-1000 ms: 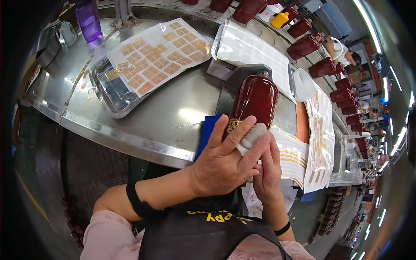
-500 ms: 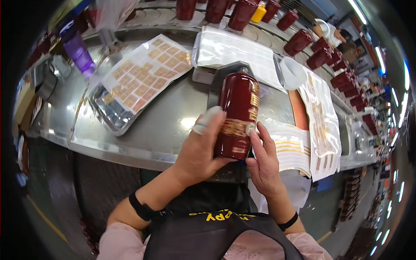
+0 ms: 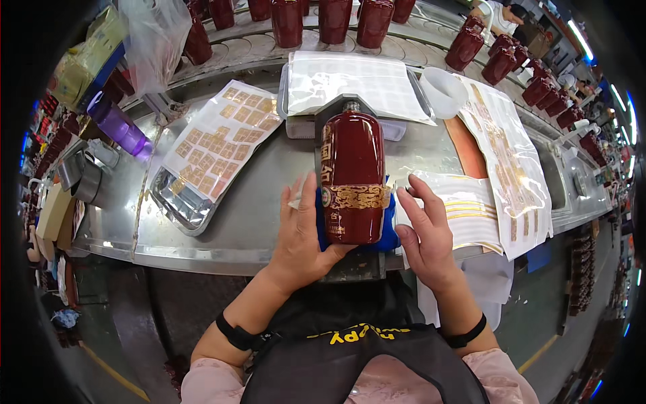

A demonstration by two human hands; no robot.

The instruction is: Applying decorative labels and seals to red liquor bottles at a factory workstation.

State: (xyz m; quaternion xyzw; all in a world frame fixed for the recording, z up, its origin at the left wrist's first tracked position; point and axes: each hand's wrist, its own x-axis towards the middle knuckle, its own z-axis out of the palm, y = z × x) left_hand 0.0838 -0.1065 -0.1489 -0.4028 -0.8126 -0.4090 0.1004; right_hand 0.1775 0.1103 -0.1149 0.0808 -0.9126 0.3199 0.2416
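A dark red bottle (image 3: pixel 352 172) with a gold band around its lower part lies on its side on a blue cloth (image 3: pixel 389 229), neck pointing away from me. My left hand (image 3: pixel 303 232) presses flat against the bottle's left side near its base. On the other side my right hand (image 3: pixel 425 236) hovers with fingers spread, just beside the bottle and blue cloth. Neither hand wraps around the bottle.
A metal tray (image 3: pixel 178 202) with a sheet of gold labels (image 3: pixel 222 138) lies to the left. More label sheets (image 3: pixel 501 148) lie at the right, a white sheet (image 3: pixel 353 81) behind. A row of red bottles (image 3: pixel 289 17) stands at the back. A purple cup (image 3: pixel 121 128) is far left.
The bottle has come down from upright in my hands to lying on the blue cloth. My hands have opened and moved to its two sides.
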